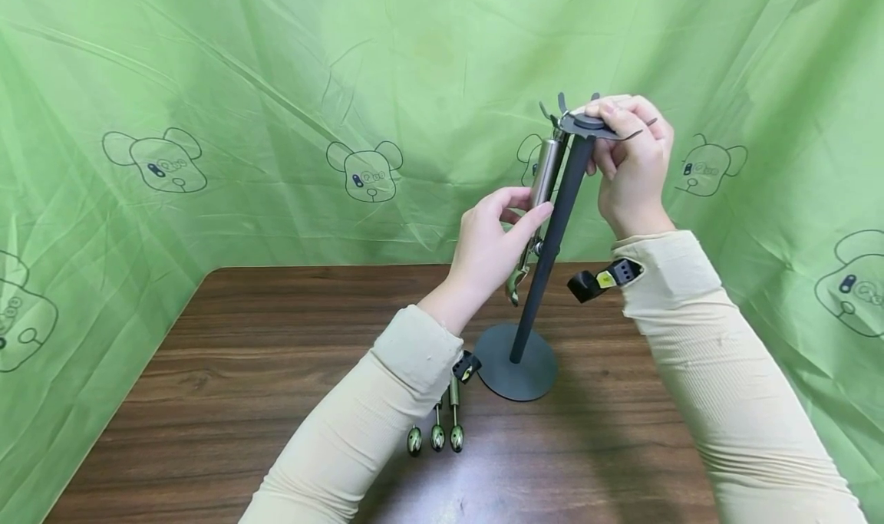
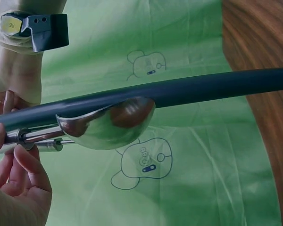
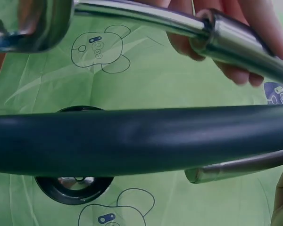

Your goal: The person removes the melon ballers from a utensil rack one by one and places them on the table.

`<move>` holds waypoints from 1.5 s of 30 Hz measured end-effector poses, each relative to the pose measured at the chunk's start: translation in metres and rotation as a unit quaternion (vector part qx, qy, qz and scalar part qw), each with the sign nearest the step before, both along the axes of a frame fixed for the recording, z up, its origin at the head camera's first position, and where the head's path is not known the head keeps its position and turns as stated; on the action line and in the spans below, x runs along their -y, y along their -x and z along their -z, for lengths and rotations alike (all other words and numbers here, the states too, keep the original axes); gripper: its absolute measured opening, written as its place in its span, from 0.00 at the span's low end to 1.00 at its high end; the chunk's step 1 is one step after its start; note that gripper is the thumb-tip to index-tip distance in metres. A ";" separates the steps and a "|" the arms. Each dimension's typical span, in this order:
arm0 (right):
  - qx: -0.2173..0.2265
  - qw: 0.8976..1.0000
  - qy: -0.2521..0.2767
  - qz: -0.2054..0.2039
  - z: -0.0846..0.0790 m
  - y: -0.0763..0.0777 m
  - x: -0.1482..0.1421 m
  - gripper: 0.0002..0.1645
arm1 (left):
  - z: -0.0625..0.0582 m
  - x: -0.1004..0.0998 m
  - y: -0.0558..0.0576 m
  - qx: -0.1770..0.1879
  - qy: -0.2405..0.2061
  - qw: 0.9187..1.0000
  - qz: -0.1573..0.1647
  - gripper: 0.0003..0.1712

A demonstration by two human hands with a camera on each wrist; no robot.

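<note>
A dark utensil stand leans over the table, its pole tilted and its round base low. My right hand grips the hooked rack at its top. A steel ladle hangs beside the pole with its handle up. My left hand holds that handle between thumb and fingers. In the left wrist view the shiny ladle bowl lies against the pole. A second metal handle shows on the pole's other side in the right wrist view; what it belongs to is partly hidden.
Three shiny oval-headed utensils lie on the brown wooden table, their handles partly behind my left forearm. Green cloth with bear outlines hangs behind and at both sides. A black ring-shaped thing shows behind the pole.
</note>
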State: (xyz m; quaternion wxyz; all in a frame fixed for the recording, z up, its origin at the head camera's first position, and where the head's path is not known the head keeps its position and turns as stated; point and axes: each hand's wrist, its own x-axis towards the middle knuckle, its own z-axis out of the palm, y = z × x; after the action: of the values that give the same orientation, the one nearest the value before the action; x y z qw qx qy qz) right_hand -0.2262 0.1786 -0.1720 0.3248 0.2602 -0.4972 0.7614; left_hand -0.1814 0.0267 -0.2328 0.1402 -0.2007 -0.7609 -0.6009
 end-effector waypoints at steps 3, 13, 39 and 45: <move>-0.001 1.000 -0.002 -0.007 0.000 0.001 -0.001 0.10 | -0.001 0.000 -0.001 -0.002 -0.009 1.000 -0.007 0.17; 0.002 0.999 0.017 -0.043 0.000 0.003 -0.003 0.08 | -0.008 0.001 -0.007 -0.003 -0.022 1.000 -0.022 0.17; 0.005 0.990 0.062 -0.126 -0.001 0.009 -0.007 0.08 | -0.022 0.013 -0.015 -0.013 -0.036 0.998 -0.042 0.19; 0.009 0.988 0.066 -0.140 -0.001 0.010 -0.007 0.09 | -0.022 0.019 -0.021 -0.003 -0.058 0.997 -0.042 0.18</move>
State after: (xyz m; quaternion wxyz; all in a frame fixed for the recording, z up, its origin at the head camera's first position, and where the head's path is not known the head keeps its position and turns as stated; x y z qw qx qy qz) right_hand -0.2361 0.1858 -0.1707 0.2265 0.2982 -0.4074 0.8329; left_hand -0.1607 0.0076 -0.2103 0.1792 -0.1622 -0.7317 -0.6373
